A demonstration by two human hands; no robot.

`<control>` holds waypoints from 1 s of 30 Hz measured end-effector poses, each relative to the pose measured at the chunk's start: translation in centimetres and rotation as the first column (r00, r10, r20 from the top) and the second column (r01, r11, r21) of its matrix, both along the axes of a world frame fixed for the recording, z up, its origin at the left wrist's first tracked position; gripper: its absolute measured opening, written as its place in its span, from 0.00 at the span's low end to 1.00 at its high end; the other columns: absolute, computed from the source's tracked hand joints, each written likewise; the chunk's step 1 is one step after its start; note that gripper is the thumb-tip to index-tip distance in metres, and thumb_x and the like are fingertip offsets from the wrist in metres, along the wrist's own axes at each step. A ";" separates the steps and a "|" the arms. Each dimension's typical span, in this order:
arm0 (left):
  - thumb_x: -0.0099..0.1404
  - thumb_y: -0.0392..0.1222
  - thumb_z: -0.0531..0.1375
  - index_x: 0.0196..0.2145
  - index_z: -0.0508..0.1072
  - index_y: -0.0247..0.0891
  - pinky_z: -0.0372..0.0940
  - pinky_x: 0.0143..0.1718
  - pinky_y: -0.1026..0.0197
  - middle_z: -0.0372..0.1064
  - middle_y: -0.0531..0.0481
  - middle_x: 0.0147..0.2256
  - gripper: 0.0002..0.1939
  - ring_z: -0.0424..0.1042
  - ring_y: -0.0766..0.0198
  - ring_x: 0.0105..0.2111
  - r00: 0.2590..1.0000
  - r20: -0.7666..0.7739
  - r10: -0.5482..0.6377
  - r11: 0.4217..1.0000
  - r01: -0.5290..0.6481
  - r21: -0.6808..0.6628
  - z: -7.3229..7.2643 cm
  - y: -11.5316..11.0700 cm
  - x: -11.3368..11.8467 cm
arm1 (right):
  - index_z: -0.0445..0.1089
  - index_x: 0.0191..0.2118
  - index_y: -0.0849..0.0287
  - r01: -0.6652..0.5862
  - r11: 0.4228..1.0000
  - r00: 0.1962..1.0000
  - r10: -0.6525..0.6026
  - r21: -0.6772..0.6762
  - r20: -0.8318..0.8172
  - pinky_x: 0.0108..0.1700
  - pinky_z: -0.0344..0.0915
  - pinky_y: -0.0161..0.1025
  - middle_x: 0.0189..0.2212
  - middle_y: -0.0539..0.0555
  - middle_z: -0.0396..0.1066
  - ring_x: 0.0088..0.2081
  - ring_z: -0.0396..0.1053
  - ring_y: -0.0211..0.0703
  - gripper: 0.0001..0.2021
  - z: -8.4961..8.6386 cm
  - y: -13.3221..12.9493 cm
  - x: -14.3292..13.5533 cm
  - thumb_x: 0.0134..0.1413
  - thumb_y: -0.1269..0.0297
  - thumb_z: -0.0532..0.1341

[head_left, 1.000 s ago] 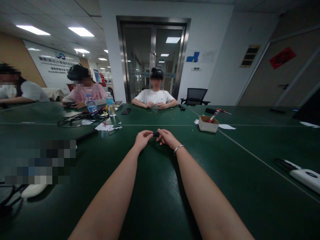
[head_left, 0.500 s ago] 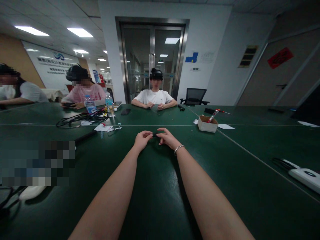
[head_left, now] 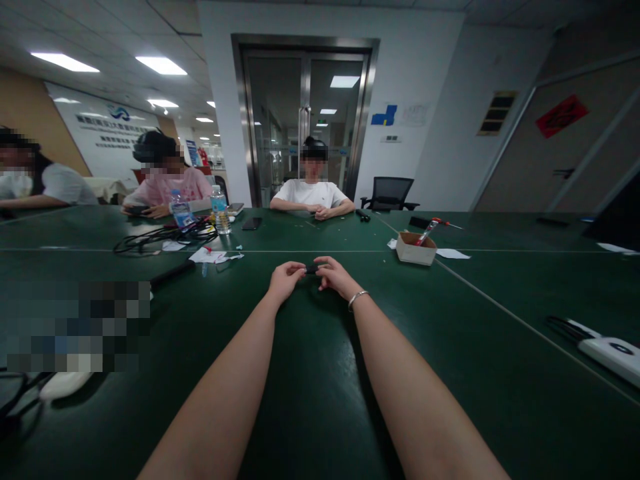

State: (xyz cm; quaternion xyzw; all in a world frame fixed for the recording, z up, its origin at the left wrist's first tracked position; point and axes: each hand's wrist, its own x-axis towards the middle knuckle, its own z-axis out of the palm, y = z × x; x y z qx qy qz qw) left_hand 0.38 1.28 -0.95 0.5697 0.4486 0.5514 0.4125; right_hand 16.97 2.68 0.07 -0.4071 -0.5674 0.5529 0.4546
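Both my arms reach forward over the dark green table point(head_left: 310, 373). Between my fingertips is a small black object point(head_left: 311, 269), too small and dark to name. My left hand point(head_left: 286, 280) pinches its left end between thumb and fingers. On its right end the fingers of my right hand point(head_left: 338, 276) are closed, the index finger stretched along the top. A silver bracelet point(head_left: 358, 299) circles my right wrist. Most of the object's ends are covered by my fingers.
A small cardboard box point(head_left: 416, 249) with a red-handled tool stands right of my hands. Left are crumpled paper point(head_left: 213, 255), black cables point(head_left: 150, 241) and water bottles point(head_left: 220, 212). A white device point(head_left: 613, 357) lies far right. A person point(head_left: 313, 193) sits opposite; others sit at left.
My hands stay almost in place, with slightly more of the black object showing between them. The person opposite has brought their hands together.
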 end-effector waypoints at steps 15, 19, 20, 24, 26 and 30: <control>0.53 0.41 0.63 0.33 0.74 0.34 0.66 0.36 0.58 0.73 0.46 0.29 0.10 0.73 0.63 0.30 0.999 0.025 -0.020 1.000 0.020 0.017 -0.4 0.2 -0.1 | 0.64 0.40 0.59 -0.027 0.999 1.000 0.028 0.020 -0.013 0.17 0.67 0.31 0.17 0.42 0.65 0.11 0.55 0.27 0.10 0.0 -0.2 0.1 0.50 0.74 0.59; 0.55 0.42 0.62 0.37 0.72 0.35 0.65 0.31 0.62 0.72 0.49 0.27 0.12 0.72 0.64 0.28 1.000 0.011 -0.009 1.000 0.009 0.015 -0.3 0.1 -0.1 | 0.64 0.39 0.59 -0.027 1.000 1.000 0.027 0.013 -0.008 0.17 0.68 0.31 0.17 0.43 0.66 0.11 0.56 0.28 0.08 0.0 -0.1 0.0 0.52 0.69 0.60; 0.55 0.43 0.62 0.37 0.72 0.35 0.65 0.30 0.63 0.72 0.49 0.27 0.12 0.72 0.64 0.28 1.000 0.005 -0.008 1.000 0.008 0.023 -0.2 0.0 -0.1 | 0.64 0.39 0.60 -0.021 1.000 1.000 0.021 0.003 0.001 0.16 0.67 0.31 0.18 0.44 0.67 0.11 0.56 0.28 0.07 0.0 -0.1 0.0 0.53 0.67 0.59; 0.55 0.44 0.61 0.34 0.73 0.35 0.65 0.30 0.64 0.72 0.48 0.28 0.11 0.72 0.65 0.29 1.000 -0.009 -0.014 1.000 0.014 0.016 -0.1 0.0 -0.1 | 0.63 0.39 0.60 -0.029 1.000 0.999 0.029 -0.004 0.016 0.16 0.66 0.30 0.21 0.46 0.70 0.11 0.55 0.26 0.06 0.0 -0.1 0.0 0.55 0.67 0.57; 0.56 0.44 0.61 0.34 0.73 0.35 0.64 0.30 0.64 0.72 0.48 0.28 0.11 0.72 0.65 0.28 1.000 -0.017 -0.004 1.000 0.004 -0.001 -0.2 0.0 -0.1 | 0.63 0.41 0.59 -0.035 0.999 0.999 0.035 0.002 0.002 0.17 0.68 0.30 0.23 0.44 0.69 0.11 0.57 0.25 0.09 0.0 -0.1 0.0 0.52 0.71 0.59; 0.56 0.45 0.61 0.33 0.73 0.35 0.64 0.30 0.63 0.72 0.47 0.28 0.11 0.72 0.64 0.28 1.000 -0.024 0.013 1.000 -0.013 -0.005 -0.3 0.1 -0.2 | 0.64 0.40 0.60 -0.008 1.000 0.999 0.008 0.000 0.037 0.16 0.67 0.30 0.20 0.45 0.68 0.11 0.58 0.27 0.08 -0.1 0.0 0.0 0.53 0.68 0.59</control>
